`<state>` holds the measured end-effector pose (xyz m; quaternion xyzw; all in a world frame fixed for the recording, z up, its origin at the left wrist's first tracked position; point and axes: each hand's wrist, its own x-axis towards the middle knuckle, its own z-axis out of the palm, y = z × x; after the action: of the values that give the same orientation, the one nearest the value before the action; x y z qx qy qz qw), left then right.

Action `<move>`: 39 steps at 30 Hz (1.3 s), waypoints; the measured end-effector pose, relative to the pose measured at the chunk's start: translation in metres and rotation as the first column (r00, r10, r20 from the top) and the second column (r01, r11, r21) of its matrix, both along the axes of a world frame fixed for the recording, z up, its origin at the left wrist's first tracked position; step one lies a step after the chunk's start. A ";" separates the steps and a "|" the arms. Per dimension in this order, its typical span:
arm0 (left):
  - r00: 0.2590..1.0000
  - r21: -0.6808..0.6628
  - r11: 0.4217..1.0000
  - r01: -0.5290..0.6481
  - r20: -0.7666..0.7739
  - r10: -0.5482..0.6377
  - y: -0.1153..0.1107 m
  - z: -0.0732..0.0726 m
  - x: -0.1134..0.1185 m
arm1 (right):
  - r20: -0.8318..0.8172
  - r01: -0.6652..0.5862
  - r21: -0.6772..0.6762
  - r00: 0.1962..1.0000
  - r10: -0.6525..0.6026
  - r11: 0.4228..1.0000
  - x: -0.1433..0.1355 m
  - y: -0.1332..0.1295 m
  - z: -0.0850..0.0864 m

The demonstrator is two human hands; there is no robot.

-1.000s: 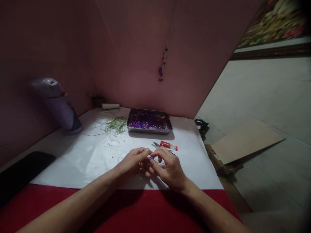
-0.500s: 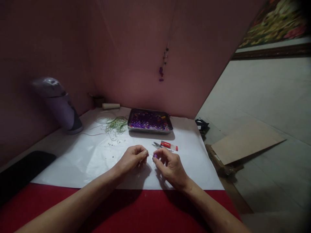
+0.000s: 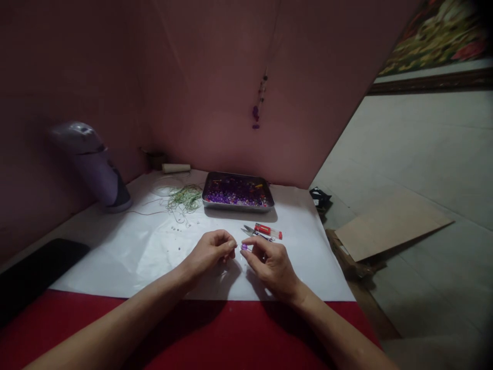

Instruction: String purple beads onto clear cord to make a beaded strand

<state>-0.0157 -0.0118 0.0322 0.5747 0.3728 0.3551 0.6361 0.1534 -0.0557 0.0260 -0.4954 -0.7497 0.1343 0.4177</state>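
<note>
Between thumb and fingertips, my right hand [image 3: 267, 259] holds a small purple bead [image 3: 244, 247]. Close by on the left, my left hand [image 3: 215, 249] is pinched shut; a thin clear strand seems to run from its fingertips towards the bead, too fine to make out fully. Just beyond my right hand lie small scissors [image 3: 247, 230] with their blades parted, their handles partly hidden. Against them rests a red lighter [image 3: 268, 231]. Farther back is a metal tray [image 3: 239, 208] full of purple beads with some red and yellow pieces.
Tangled green cord [image 3: 185, 198] lies left of the tray, with a pale roll [image 3: 176, 168] behind it. Several tiny beads [image 3: 179, 248] are scattered on the white sheet [image 3: 127, 257]. A purple bottle [image 3: 98, 169] stands at the left. A beaded strand [image 3: 256, 110] hangs by the pink wall.
My left fingertips and the purple bead have come slightly closer together. The bead has turned a little in my right fingers. Everything else on the table stays in place.
</note>
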 end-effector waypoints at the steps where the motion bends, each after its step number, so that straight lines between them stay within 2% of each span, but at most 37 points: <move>1: 1.000 -0.002 1.000 0.000 0.001 0.000 0.000 0.000 0.000 | 0.005 0.000 -0.002 1.000 0.000 1.000 0.000 0.000 0.000; 10: 1.000 0.010 1.000 -0.004 -0.031 0.004 -0.004 0.005 0.002 | 0.038 0.015 -0.006 0.999 -0.015 1.000 0.002 -0.001 -0.002; 29: 1.000 -0.038 0.999 0.011 0.003 -0.011 -0.005 0.002 0.002 | 0.069 0.000 -0.006 0.998 0.001 1.000 0.002 -0.001 0.000; 33: 0.997 -0.060 0.998 0.002 0.074 0.002 -0.004 0.003 0.001 | 0.064 -0.004 -0.005 0.998 0.004 1.000 0.002 -0.002 -0.001; 39: 0.976 -0.130 0.986 0.107 0.205 -0.079 -0.002 -0.009 0.002 | 0.093 -0.029 -0.011 0.995 0.030 1.000 0.000 -0.004 -0.001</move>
<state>-0.0141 -0.0133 0.0230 0.5071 0.3039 0.3535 0.7250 0.1537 -0.0596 0.0248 -0.4919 -0.7749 0.1207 0.3781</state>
